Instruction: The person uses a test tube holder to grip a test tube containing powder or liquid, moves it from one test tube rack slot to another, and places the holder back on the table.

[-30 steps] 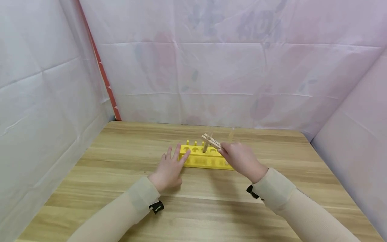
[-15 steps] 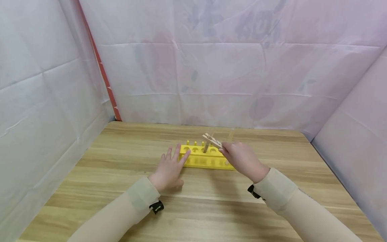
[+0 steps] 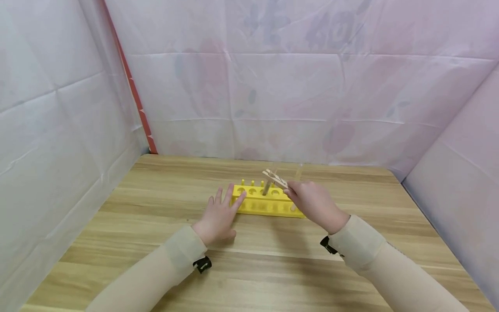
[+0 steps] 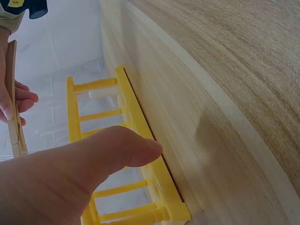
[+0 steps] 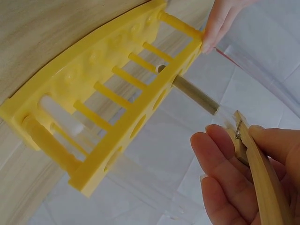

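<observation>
A yellow test tube rack (image 3: pixel 257 206) stands on the table. My left hand (image 3: pixel 219 216) rests at its left end, fingers spread and touching the top plate. In my right hand (image 3: pixel 313 206) I hold a wooden test tube clamp (image 3: pixel 275 178), like a long clothespin. The clamp's tip is at a clear test tube (image 5: pixel 197 96) with grey-brown contents. That tube tilts, its lower end inside a hole of the top plate. A second clear tube (image 3: pixel 298 172), with white stuff at its bottom (image 5: pixel 61 115), stands in the rack's right end.
The wooden table (image 3: pixel 249 268) extends around the rack. Pale sheets (image 3: pixel 280 95) hang behind and at both sides, with a red strip (image 3: pixel 134 93) at the back left corner. Short yellow pegs (image 3: pixel 252 183) rise along the rack's far side.
The clamp and right hand have shifted slightly to the right, and the tube leans a little more that way. My left hand stays on the rack.
</observation>
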`<action>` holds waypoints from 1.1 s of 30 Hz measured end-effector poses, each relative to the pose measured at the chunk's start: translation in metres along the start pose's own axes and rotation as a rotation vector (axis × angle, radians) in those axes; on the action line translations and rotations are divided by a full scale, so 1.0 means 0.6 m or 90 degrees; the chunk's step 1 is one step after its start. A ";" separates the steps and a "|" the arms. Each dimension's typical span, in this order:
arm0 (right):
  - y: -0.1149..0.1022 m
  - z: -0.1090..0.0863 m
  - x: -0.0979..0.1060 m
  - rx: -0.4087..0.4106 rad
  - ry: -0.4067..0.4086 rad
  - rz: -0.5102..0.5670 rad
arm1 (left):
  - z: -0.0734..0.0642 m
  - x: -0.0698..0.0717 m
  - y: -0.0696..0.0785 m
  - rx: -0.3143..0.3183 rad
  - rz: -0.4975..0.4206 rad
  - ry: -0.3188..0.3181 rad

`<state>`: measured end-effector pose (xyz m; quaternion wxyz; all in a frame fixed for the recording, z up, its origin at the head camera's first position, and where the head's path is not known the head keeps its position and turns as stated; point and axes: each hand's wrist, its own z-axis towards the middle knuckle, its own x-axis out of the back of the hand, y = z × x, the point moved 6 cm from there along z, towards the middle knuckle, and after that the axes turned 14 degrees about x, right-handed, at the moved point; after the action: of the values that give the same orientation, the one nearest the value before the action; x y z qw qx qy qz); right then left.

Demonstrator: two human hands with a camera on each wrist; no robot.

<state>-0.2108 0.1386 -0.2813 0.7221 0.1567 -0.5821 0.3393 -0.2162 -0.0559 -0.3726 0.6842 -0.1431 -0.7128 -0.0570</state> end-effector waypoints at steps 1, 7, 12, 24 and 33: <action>0.000 0.000 0.000 -0.001 0.000 0.000 | 0.000 0.000 0.000 0.000 0.004 0.000; 0.001 0.002 0.002 -0.005 -0.003 0.001 | -0.002 0.003 -0.001 -0.002 0.007 0.006; -0.002 0.002 0.006 0.005 0.001 -0.001 | -0.003 0.004 0.000 0.000 0.000 0.001; -0.007 0.005 0.012 0.000 -0.009 -0.009 | -0.002 0.003 0.001 -0.001 -0.008 0.000; -0.013 0.008 0.018 0.016 -0.002 -0.025 | -0.001 0.000 0.003 -0.002 -0.012 -0.012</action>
<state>-0.2078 0.1333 -0.2685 0.7257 0.1778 -0.5757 0.3321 -0.2152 -0.0540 -0.3726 0.6769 -0.1380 -0.7203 -0.0630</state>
